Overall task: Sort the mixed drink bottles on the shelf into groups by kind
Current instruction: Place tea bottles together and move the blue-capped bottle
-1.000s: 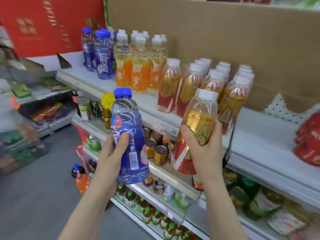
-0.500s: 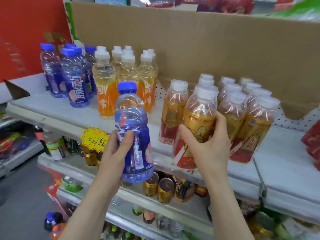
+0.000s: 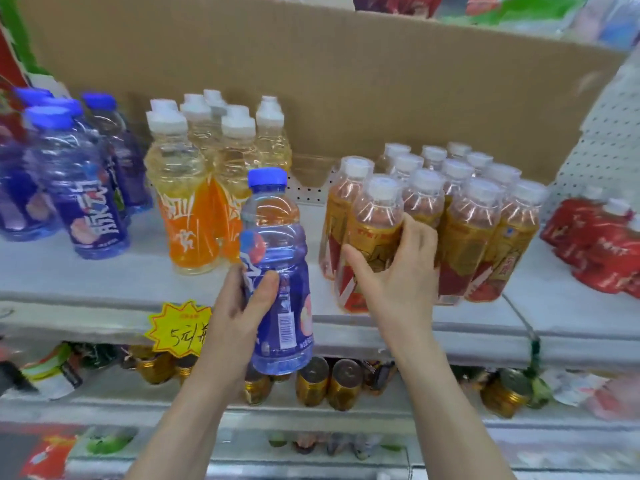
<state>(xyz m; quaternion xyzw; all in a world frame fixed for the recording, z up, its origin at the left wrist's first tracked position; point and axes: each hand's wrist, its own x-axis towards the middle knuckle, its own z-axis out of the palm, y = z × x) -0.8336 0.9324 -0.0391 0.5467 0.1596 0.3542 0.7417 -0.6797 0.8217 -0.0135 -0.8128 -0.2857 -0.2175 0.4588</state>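
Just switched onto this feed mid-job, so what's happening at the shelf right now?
A person is sorting drinks. The left hand holds a blue-capped purple bottle upright in front of the shelf edge, off the shelf. The right hand is wrapped around a gold-and-red bottle standing at the front of its matching group. Orange bottles stand in the middle and the other purple bottles at the far left, where the held one probably belongs.

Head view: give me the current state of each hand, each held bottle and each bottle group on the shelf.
Left hand: gripping the blue-capped bottle.
Blue-capped bottle: upright, held off the shelf.
Right hand: wrapped around the gold-and-red bottle.
Gold-and-red bottle: upright, at its group's front.
Gold-and-red group: standing, clustered.
Orange group: standing together.
Blue group: standing, far left.
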